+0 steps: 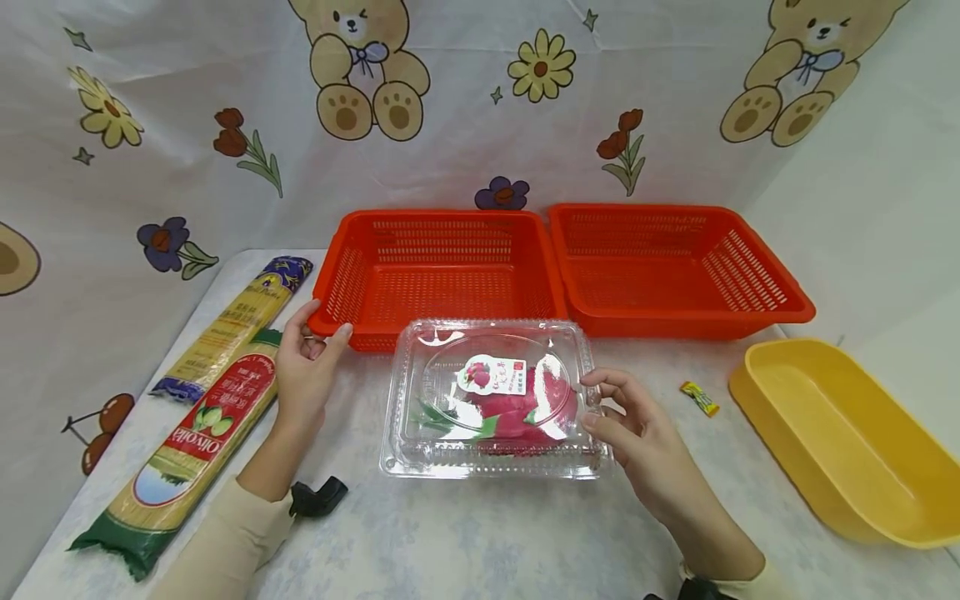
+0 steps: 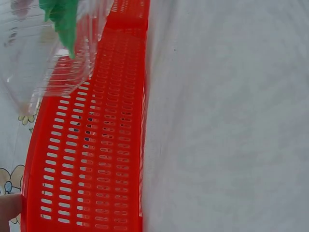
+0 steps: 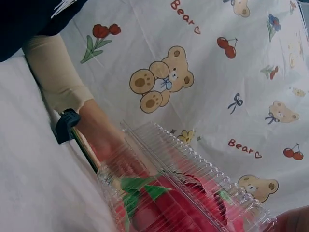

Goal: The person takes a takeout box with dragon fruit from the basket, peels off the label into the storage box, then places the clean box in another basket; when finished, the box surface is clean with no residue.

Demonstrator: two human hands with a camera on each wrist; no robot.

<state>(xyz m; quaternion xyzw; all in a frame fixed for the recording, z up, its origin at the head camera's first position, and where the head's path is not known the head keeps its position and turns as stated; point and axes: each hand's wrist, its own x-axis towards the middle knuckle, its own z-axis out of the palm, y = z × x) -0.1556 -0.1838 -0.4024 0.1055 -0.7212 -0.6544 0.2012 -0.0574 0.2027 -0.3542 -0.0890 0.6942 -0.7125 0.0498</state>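
A clear plastic clamshell box with dragon fruit inside is tilted up in front of the left red basket. My right hand pinches the box at its right edge, thumb in front. A white label with a fruit picture sits on the lid. At the basket's front left corner, my left hand grips the rim between thumb and fingers. In the left wrist view, a fingertip lies against the red basket wall, and the box overlaps the basket's far part.
A second red basket stands to the right, beside the first. Two noodle packs, one green-ended and one blue-ended, lie at the left. A small yellow-green wrapped candy lies near a yellow bin on the right.
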